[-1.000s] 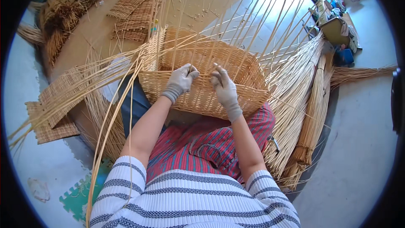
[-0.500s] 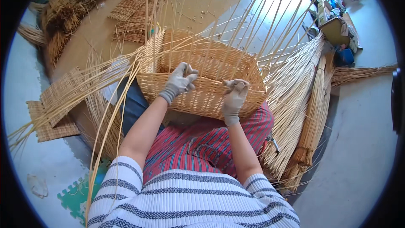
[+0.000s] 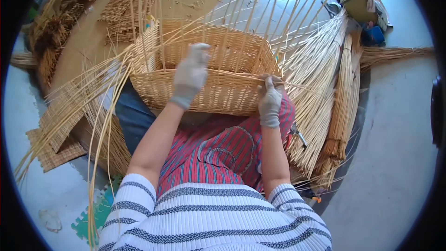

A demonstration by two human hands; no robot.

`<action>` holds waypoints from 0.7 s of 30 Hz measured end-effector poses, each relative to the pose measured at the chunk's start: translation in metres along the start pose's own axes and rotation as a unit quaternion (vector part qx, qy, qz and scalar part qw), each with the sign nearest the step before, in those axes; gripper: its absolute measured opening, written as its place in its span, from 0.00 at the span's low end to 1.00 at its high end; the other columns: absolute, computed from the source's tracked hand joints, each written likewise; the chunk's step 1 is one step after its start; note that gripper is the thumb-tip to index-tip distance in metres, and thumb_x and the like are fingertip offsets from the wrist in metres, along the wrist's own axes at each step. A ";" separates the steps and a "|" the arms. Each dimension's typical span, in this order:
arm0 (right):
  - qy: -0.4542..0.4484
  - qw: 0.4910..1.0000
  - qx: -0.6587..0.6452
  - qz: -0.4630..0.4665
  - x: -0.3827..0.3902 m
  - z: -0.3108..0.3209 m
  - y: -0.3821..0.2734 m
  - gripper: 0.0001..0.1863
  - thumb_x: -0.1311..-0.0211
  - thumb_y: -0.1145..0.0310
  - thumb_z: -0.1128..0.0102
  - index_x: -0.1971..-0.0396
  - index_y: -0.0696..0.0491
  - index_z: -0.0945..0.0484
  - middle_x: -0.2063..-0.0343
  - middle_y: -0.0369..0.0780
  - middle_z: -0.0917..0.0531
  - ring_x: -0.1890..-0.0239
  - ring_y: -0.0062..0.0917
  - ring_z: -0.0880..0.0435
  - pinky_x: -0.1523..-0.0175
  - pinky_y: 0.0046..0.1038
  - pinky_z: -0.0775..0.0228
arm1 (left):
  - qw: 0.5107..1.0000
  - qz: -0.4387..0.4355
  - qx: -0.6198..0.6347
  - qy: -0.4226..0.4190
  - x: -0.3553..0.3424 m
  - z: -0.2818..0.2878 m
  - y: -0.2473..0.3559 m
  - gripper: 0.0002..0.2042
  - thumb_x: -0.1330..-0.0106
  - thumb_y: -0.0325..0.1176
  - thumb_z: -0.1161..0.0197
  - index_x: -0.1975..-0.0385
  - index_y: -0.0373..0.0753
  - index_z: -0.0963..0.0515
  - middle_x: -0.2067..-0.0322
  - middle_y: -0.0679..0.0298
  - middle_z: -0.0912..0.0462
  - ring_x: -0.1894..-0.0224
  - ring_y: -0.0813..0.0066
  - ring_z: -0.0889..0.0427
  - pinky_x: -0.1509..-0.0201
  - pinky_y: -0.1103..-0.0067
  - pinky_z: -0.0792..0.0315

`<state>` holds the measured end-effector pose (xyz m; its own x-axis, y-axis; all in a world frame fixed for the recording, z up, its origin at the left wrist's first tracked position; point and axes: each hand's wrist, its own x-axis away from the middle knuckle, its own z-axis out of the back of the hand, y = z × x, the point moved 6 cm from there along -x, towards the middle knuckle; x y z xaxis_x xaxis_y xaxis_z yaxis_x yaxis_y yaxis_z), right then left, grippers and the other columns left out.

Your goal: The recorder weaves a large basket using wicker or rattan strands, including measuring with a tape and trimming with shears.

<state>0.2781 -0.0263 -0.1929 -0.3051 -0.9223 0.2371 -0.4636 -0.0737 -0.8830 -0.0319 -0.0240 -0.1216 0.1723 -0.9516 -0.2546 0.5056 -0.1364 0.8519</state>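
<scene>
A half-woven wicker basket [image 3: 218,95] rests on my lap, with long upright canes rising from its rim. My left hand [image 3: 191,74], in a light grey glove, lies over the near rim and reaches among the upright canes. My right hand [image 3: 269,98], also gloved, sits at the basket's near right corner and pinches a thin cane [image 3: 241,76] that runs leftward along the rim.
Bundles of loose cane [image 3: 320,97] lie to the right of my lap, on a grey floor. Flat woven mats [image 3: 55,125] and more cane lie to the left. A pile of finished weaving [image 3: 121,4] sits at the far left, boxes [image 3: 357,0] at the far right.
The basket now sits closer and larger in view. My left hand has moved up over the rim into the canes. My right hand has shifted right to the corner, pulling a cane.
</scene>
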 end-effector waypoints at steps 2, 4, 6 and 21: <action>-0.004 0.993 0.112 0.034 -0.002 -0.015 -0.011 0.08 0.28 0.75 0.44 0.53 0.48 0.28 0.59 0.38 0.16 0.57 0.22 0.15 0.60 0.20 0.25 | 0.964 0.125 -0.013 -0.236 0.001 -0.050 -0.007 0.20 0.29 0.51 0.43 0.55 0.38 0.22 0.64 0.51 0.15 0.62 0.52 0.15 0.56 0.64 0.23; -0.068 0.960 0.182 0.202 -0.011 -0.081 -0.045 0.14 0.29 0.75 0.46 0.46 0.51 0.28 0.56 0.40 0.14 0.52 0.32 0.14 0.51 0.33 0.19 | 0.937 0.225 0.005 -0.268 0.004 -0.069 -0.014 0.25 0.32 0.57 0.42 0.60 0.37 0.19 0.68 0.52 0.14 0.63 0.50 0.14 0.56 0.63 0.24; -0.137 0.809 0.430 0.375 -0.008 -0.161 -0.072 0.30 0.31 0.76 0.46 0.30 0.47 0.39 0.53 0.45 0.15 0.46 0.35 0.17 0.43 0.35 0.23 | 0.941 0.243 -0.086 -0.221 0.004 -0.070 -0.019 0.25 0.30 0.57 0.45 0.64 0.37 0.18 0.75 0.54 0.15 0.70 0.57 0.13 0.59 0.65 0.23; 0.116 0.987 0.111 0.006 -0.016 0.074 -0.057 0.10 0.29 0.72 0.40 0.51 0.48 0.26 0.59 0.38 0.13 0.59 0.20 0.14 0.68 0.18 0.28 | 0.988 0.063 0.102 -0.093 -0.006 -0.126 0.039 0.10 0.30 0.32 0.42 0.51 0.39 0.25 0.73 0.53 0.18 0.74 0.59 0.18 0.64 0.66 0.23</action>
<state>0.3707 -0.0356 -0.1767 -0.5038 -0.8139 0.2893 -0.2722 -0.1683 -0.9474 0.0930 0.0116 -0.1447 0.0547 -0.9962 -0.0675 0.3060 -0.0476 0.9508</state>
